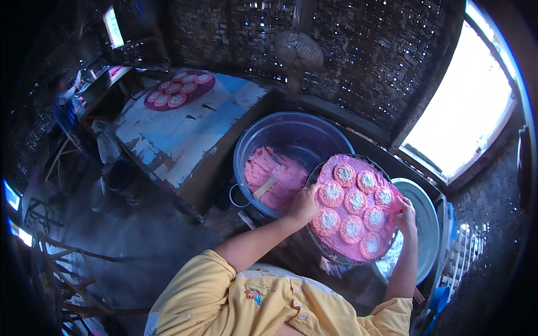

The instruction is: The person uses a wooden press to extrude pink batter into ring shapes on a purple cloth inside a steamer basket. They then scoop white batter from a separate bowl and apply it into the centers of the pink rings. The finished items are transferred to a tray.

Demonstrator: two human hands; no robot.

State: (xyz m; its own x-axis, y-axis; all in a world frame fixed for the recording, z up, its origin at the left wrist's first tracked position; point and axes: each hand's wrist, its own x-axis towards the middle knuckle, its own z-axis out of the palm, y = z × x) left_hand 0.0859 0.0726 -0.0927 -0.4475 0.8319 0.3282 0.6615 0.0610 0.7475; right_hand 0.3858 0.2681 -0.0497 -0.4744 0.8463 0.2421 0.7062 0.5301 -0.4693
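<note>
A round pink sheet (350, 251) bearing several pink round cakes with white centres lies over a dark-rimmed round pan (329, 255) in front of me. My left hand (305, 206) grips the sheet's left edge, its thumb near the cakes. At the right edge, my right hand (406, 217) pinches the same sheet between closed fingers. Left of the pan stands a large dark blue basin (291, 124) with pink dough (280, 173) inside. A flat, pale wooden spatula (265, 187) rests in the dough.
Under the pan's right side is a pale green basin (428, 241) with white contents. A worn blue-white table (185, 137) at far left carries a similar pink sheet (195, 95) of cakes. Another person (70, 112) is farther left. A perforated ladle (300, 50) hangs by the woven wall.
</note>
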